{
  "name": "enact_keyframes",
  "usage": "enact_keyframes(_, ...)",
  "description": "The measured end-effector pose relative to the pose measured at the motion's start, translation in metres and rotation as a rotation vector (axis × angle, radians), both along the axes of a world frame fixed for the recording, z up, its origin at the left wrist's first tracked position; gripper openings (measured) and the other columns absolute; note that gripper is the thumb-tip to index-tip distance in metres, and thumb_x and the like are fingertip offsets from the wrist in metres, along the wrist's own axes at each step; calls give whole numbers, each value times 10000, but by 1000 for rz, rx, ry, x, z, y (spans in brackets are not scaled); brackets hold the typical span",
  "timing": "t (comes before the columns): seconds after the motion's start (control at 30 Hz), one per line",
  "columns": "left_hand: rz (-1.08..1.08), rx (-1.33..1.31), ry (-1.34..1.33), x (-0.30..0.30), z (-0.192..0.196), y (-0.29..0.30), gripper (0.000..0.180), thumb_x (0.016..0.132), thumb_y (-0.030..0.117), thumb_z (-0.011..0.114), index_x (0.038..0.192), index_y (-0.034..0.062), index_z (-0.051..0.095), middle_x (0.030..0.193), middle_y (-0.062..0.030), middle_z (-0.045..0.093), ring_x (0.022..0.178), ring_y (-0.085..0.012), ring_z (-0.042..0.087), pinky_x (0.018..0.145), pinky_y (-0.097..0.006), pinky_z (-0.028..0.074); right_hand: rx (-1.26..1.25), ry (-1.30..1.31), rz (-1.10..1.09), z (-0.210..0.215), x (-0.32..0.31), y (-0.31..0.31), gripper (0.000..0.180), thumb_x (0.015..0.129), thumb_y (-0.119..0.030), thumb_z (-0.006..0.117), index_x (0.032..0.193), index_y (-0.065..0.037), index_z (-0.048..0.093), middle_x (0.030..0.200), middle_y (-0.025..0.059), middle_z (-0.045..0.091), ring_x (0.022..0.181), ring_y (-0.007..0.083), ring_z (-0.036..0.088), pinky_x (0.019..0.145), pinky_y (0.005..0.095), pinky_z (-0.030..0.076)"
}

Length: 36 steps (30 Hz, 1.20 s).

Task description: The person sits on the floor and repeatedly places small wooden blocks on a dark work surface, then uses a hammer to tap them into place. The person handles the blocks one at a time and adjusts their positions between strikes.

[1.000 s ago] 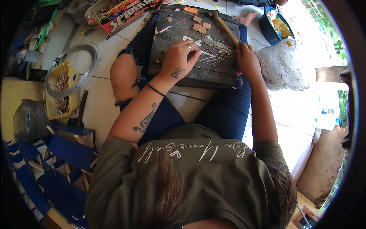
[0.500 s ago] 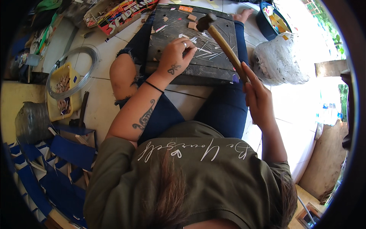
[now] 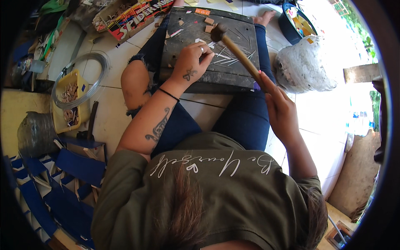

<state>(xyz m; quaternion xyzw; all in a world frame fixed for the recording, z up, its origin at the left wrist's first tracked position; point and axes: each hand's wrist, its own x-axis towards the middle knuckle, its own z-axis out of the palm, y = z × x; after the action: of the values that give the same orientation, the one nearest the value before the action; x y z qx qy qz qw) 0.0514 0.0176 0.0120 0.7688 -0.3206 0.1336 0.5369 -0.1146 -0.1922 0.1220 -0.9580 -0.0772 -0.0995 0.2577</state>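
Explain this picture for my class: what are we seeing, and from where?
No machine here: these are a person's own bare hands. A wide fisheye camera worn on the head looks down, so straight edges bend near the rim. The right hand holds a hammer by its wooden handle. The left hand is over the dark board, thumb and fingers close together; whether they pinch something is too small to tell. On the board lie thin stick-like pieces and small brown blocks.
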Motion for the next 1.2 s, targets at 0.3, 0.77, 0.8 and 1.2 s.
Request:
enact_keyframes(0.3,36,76,7,-4,1,2,73,845,43,672,801,-5,639,769,-106,644,693,-227,636,646,-311,490,173,57,-58,-6,6,-4,490,950,-27,506,1417,-177,494,939,166,625,822,323,655,776,378,507)
enact_keyframes(0.77,83,118,16,-23,34,18,76,819,41,688,774,-1,642,760,-101,638,711,-241,632,641,-328,494,-325,-348,-181,-73,100,-2,319,871,-161,658,1185,-108,634,1067,88,609,900,306,620,778,408,491)
enact_keyframes(0.8,82,151,-1,-24,37,17,71,820,31,685,775,-6,645,762,-101,635,720,-236,631,642,-323,483,-244,-418,-128,-66,102,2,305,855,-168,677,1152,-105,651,1056,89,614,932,301,612,804,410,485)
enact_keyframes(1.2,125,27,-68,-35,41,1,104,839,87,661,889,0,632,792,-136,613,782,-328,605,693,-430,481,684,21,57,-40,120,56,112,871,-90,714,920,10,716,828,31,688,773,70,601,715,222,464)
